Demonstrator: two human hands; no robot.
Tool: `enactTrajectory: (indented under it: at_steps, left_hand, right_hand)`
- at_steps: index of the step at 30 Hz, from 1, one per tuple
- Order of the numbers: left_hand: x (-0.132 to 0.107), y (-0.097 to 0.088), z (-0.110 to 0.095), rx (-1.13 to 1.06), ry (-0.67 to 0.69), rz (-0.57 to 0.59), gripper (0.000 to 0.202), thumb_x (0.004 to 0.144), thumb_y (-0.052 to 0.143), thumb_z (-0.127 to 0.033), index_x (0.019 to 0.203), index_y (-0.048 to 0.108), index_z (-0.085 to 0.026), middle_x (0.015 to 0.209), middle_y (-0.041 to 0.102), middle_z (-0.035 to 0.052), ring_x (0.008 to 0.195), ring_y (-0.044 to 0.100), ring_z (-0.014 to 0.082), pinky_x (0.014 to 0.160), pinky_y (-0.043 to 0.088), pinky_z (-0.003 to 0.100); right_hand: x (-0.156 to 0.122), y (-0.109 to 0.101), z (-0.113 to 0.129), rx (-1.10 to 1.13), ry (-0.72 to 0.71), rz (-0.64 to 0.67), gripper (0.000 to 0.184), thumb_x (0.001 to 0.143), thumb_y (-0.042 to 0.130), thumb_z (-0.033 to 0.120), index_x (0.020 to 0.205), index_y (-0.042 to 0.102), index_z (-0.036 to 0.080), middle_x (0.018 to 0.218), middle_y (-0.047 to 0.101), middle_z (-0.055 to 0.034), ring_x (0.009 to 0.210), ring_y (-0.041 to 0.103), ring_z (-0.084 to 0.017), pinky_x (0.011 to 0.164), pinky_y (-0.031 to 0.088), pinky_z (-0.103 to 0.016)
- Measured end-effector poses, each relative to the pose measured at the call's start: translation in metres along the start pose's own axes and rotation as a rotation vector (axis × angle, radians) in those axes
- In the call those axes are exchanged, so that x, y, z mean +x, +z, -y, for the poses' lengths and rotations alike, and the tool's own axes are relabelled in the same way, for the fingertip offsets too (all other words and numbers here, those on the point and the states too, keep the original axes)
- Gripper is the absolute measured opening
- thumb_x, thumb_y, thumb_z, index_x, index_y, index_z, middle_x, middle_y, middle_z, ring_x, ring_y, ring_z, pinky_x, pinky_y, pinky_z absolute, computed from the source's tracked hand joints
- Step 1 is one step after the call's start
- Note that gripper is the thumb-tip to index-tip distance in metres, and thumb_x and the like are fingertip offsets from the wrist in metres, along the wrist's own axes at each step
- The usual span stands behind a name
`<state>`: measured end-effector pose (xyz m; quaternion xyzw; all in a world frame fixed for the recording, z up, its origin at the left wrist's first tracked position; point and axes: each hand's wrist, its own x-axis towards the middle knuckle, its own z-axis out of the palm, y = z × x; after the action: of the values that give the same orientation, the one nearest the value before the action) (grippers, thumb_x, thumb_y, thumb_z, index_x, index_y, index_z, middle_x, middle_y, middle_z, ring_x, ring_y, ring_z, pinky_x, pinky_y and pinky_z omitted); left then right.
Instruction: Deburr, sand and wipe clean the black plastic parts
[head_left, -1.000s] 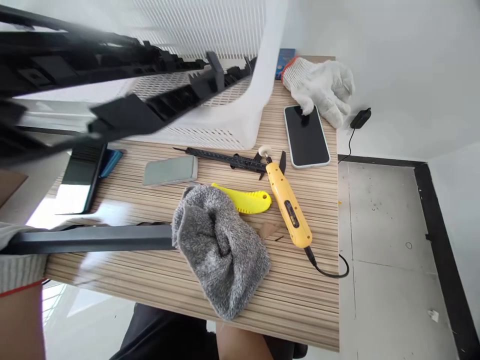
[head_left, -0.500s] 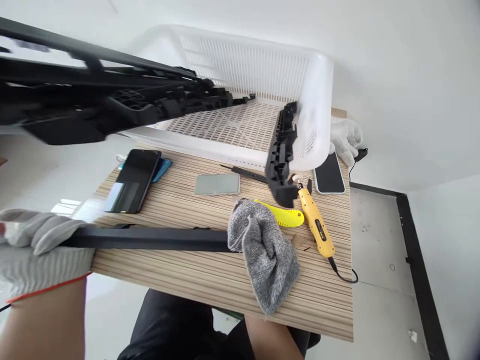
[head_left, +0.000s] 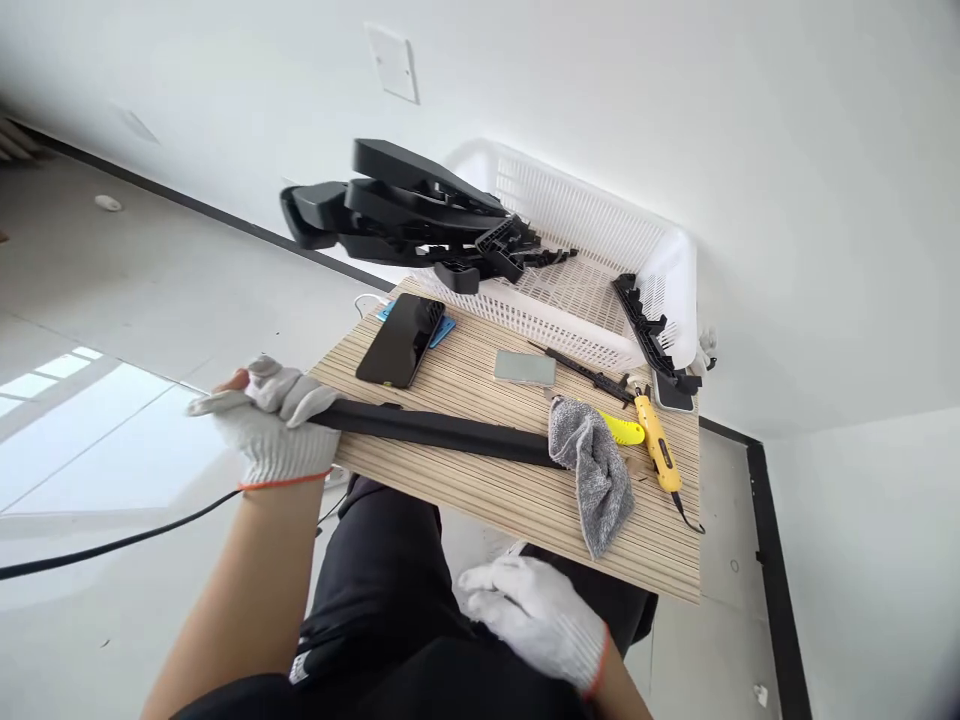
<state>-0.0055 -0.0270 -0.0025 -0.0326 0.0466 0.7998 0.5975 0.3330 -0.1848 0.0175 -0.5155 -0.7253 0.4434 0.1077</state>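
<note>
My left hand (head_left: 281, 415), in a white knit glove with an orange cuff edge, grips the left end of a long black plastic strip (head_left: 435, 428). The strip lies along the near part of the wood-grain table (head_left: 480, 490). A crumpled grey cloth (head_left: 592, 470) covers the strip's right end. My right hand (head_left: 529, 610), also gloved, is low over my lap, below the table's front edge. Its fingers are stretched out, and nothing shows in them.
A white slatted basket (head_left: 682, 290) at the back holds several black plastic parts (head_left: 420, 215); another black part (head_left: 649, 330) leans over its right rim. On the table are a black phone (head_left: 401, 340), a grey rectangular plate (head_left: 525, 367), black calipers (head_left: 589, 375), a yellow handle (head_left: 622, 428) and a yellow corded tool (head_left: 658, 445).
The view has swung and pulled back, so everything sits farther right and smaller. My right hand has come into sight over my lap. My left hand still holds the strip.
</note>
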Motion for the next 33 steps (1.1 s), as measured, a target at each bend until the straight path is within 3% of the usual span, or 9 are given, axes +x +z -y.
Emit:
enactTrajectory:
  at_steps: [3,5,7,13,18,22,26,29,33]
  left_hand:
    - [0.001,-0.001,0.001,0.000,-0.003,0.011,0.037,0.096,0.056,-0.041,0.069,0.052,-0.016,0.040,0.018,-0.0109,0.031,0.014,0.0046,0.029,0.014,0.015]
    - [0.001,0.000,0.003,0.006,0.009,0.010,0.037,0.096,0.053,-0.041,0.069,0.051,-0.016,0.041,0.016,-0.0109,0.031,0.013,0.0046,0.029,0.012,0.016]
    - [0.001,0.000,0.004,0.028,0.025,0.001,0.037,0.097,0.050,-0.042,0.070,0.051,-0.016,0.043,0.017,-0.0106,0.032,0.013,0.0048,0.030,0.011,0.016]
    - [-0.001,0.005,0.007,0.059,0.055,-0.055,0.040,0.102,0.041,-0.042,0.071,0.051,-0.017,0.046,0.015,-0.0109,0.032,0.013,0.0050,0.031,0.009,0.017]
    - [-0.001,0.008,0.010,0.087,0.077,-0.051,0.038,0.101,0.043,-0.041,0.072,0.050,-0.018,0.046,0.013,-0.0116,0.031,0.011,0.0050,0.031,0.008,0.017]
    - [0.000,0.008,0.011,0.126,0.086,-0.056,0.037,0.101,0.041,-0.039,0.071,0.048,-0.019,0.046,0.013,-0.0112,0.031,0.011,0.0059,0.031,0.009,0.018]
    - [0.000,0.010,0.012,0.135,0.091,-0.068,0.040,0.104,0.033,-0.035,0.071,0.049,-0.018,0.046,0.012,-0.0109,0.031,0.012,0.0058,0.030,0.010,0.018]
    - [-0.001,0.010,0.014,0.146,0.125,-0.065,0.038,0.104,0.037,-0.034,0.072,0.051,-0.018,0.046,0.012,-0.0112,0.031,0.012,0.0058,0.030,0.011,0.018]
    - [-0.001,0.008,0.015,0.175,0.132,-0.057,0.037,0.104,0.043,-0.035,0.072,0.052,-0.018,0.047,0.014,-0.0112,0.032,0.014,0.0057,0.031,0.013,0.019]
  right_hand:
    - [-0.022,-0.032,0.006,0.071,-0.185,-0.370,0.030,0.106,0.047,0.033,0.123,0.071,0.036,0.123,0.074,-0.0019,0.115,0.071,-0.021,0.100,0.060,-0.038]
    - [-0.019,-0.044,0.002,-0.136,-0.176,-0.756,0.032,0.103,0.052,0.032,0.132,0.067,0.029,0.133,0.069,-0.0085,0.124,0.066,-0.025,0.104,0.058,-0.046]
    - [-0.005,-0.047,-0.006,-0.409,-0.149,-0.921,0.041,0.100,0.060,0.036,0.139,0.062,0.025,0.141,0.063,-0.0113,0.134,0.058,-0.030,0.110,0.053,-0.052]
    - [0.034,-0.039,-0.032,-0.762,-0.106,-0.847,0.056,0.096,0.063,0.053,0.141,0.062,0.020,0.143,0.061,-0.0136,0.137,0.050,-0.038,0.113,0.045,-0.061]
    - [0.039,-0.049,-0.044,-0.739,-0.074,-0.874,0.032,0.101,0.056,0.035,0.126,0.073,0.025,0.127,0.071,-0.0089,0.117,0.062,-0.029,0.105,0.050,-0.050]
    - [0.031,-0.056,-0.025,-0.512,-0.137,-0.909,0.026,0.102,0.054,0.029,0.110,0.077,0.022,0.106,0.076,-0.0079,0.096,0.070,-0.021,0.091,0.057,-0.038]
    - [0.025,-0.052,0.010,-0.379,-0.379,-1.043,0.015,0.099,0.062,0.025,0.109,0.073,0.021,0.106,0.075,-0.0066,0.098,0.072,-0.017,0.088,0.060,-0.031]
    - [0.038,-0.047,0.017,-0.516,-0.460,-1.030,0.024,0.100,0.062,0.028,0.122,0.070,0.021,0.113,0.075,-0.0082,0.105,0.071,-0.019,0.094,0.060,-0.034]
    - [0.068,-0.040,-0.002,-0.689,-0.328,-0.863,0.051,0.102,0.057,0.048,0.140,0.061,0.014,0.138,0.066,-0.0158,0.128,0.061,-0.030,0.106,0.054,-0.046]
